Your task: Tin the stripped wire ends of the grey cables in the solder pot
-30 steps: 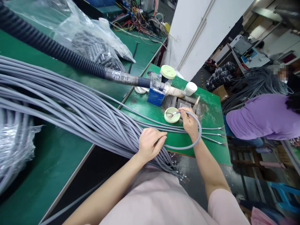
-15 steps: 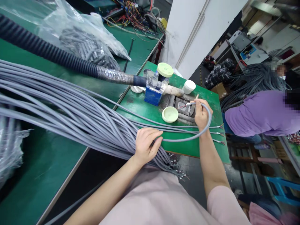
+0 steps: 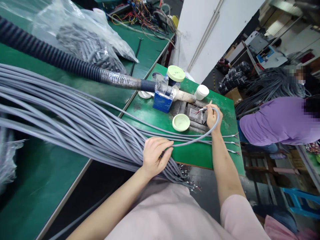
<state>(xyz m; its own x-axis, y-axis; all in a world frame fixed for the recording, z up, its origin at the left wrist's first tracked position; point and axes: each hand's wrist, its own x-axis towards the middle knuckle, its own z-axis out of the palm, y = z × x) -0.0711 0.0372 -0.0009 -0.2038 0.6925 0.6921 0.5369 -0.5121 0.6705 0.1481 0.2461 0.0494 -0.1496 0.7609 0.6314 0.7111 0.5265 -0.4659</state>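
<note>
My right hand (image 3: 213, 119) is closed on the end of a grey cable (image 3: 193, 142), which curves back in a loop. Its thin stripped wires stick out to the left, over the shiny square surface of a dark metal solder pot (image 3: 196, 115). My left hand (image 3: 156, 156) lies on a thick bundle of grey cables (image 3: 82, 113), thumb and fingers closed round the same cable where it leaves the bundle. Several other cable ends with bared wires lie across the green table (image 3: 190, 158) below the pot. A shallow cream dish (image 3: 181, 122) sits beside the pot.
A black corrugated hose (image 3: 75, 65) runs to a nozzle by the pot, propped on a blue box (image 3: 162, 101). Behind stand a lidded tub (image 3: 176, 74) and a white jar (image 3: 202, 92). Plastic bags (image 3: 87, 43) lie at upper left. A person in purple (image 3: 275, 120) sits at right.
My right hand has shifted slightly left and up with the cable end, and the cable's loop has become smaller. My left hand has hardly moved.
</note>
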